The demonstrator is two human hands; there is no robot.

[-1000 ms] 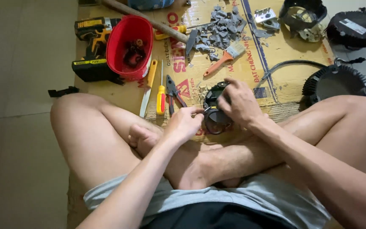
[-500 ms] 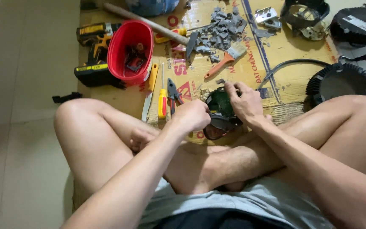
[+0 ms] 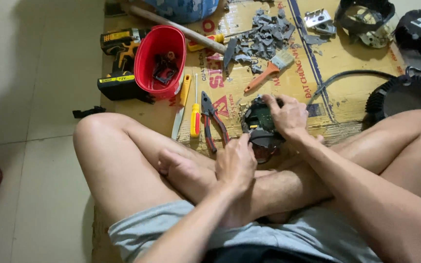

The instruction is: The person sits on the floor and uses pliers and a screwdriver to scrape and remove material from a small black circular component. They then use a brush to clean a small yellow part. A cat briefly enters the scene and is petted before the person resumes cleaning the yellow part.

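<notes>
I sit cross-legged on a sheet of cardboard (image 3: 317,73). Both hands hold a round black device (image 3: 259,124) with a green circuit board showing inside, just above my crossed shins. My right hand (image 3: 286,114) grips its top and right side, fingers curled over the rim. My left hand (image 3: 237,160) holds its lower left edge from below. Part of the device is hidden under my fingers.
Red-handled pliers (image 3: 214,122), a yellow screwdriver (image 3: 195,117) and a knife (image 3: 181,104) lie left of the device. A red bowl (image 3: 159,61), a cordless drill (image 3: 118,63), a paintbrush (image 3: 269,70), a hammer (image 3: 186,31), grey fragments (image 3: 264,34) and black fan parts (image 3: 405,95) lie around.
The device has been turned in my hands so the green board faces up. My left hand slid down to its lower edge, and the view shifted slightly.
</notes>
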